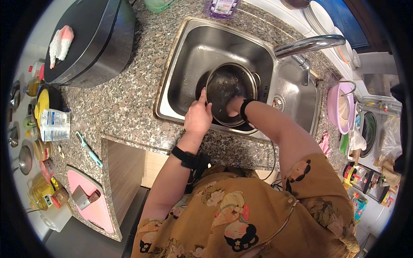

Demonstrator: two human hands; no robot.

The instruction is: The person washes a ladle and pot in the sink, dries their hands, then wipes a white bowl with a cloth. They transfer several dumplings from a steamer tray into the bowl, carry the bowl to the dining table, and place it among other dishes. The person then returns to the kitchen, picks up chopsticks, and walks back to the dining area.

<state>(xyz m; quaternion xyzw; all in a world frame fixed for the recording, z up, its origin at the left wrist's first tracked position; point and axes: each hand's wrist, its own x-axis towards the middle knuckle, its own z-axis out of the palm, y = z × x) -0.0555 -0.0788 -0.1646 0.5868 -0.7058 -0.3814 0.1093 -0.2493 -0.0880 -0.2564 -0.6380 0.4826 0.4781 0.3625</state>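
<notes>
In the large bowl of a stainless steel sink (pixel 200 35) sits a round metal pot (pixel 226 80) with dark, cloudy liquid in it. My left hand (pixel 198 116) holds the pot's near left rim, its index finger lying along the outer wall and its thumb by the edge. Inside the pot is my right hand (pixel 236 105), reaching over the near right rim. Its fingers are under the liquid, so whether they grip anything is hidden. A loop handle (pixel 257 79) shows on the pot's far right side.
A chrome faucet (pixel 309 45) arches over the smaller right basin (pixel 292 93). Left on the granite counter are a dark appliance (pixel 96 42), a blue-handled peeler (pixel 88 149) and a cleaver (pixel 82 197) on a pink cutting board (pixel 93 214). A pink basin (pixel 335 103) stands right.
</notes>
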